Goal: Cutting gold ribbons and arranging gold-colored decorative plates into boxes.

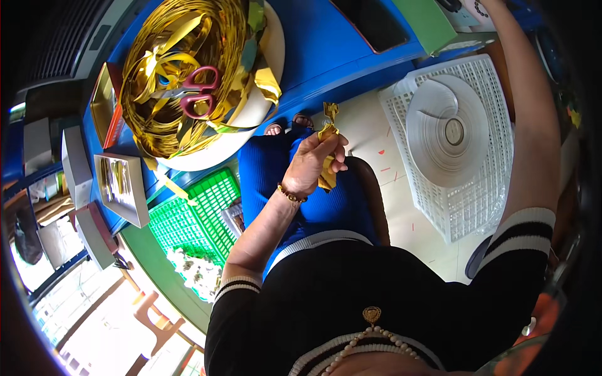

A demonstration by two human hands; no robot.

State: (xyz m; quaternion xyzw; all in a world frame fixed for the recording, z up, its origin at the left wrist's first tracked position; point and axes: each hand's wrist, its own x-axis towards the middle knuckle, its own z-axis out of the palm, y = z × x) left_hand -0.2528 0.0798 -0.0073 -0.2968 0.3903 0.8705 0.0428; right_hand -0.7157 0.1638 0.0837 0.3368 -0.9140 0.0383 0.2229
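My left hand (311,161) is closed around a folded strip of gold ribbon (327,175) above my lap, and a twisted end sticks up past the fingertips. My right arm stretches to the upper right; the right hand (481,11), with a bead bracelet at the wrist, is mostly cut off by the picture's edge. Its fingers do not show. On the blue table, a large coil of gold ribbon (219,37) fills a round white tray (274,37). Scissors (200,94) with dark red handles lie on the coil.
A white roll of ribbon (426,150) rests on an upturned-looking white plastic basket (467,216) at right. A dark phone (370,22) and a green box (426,25) lie on the table. Small open boxes (139,194) stand at left, above a green basket (182,219).
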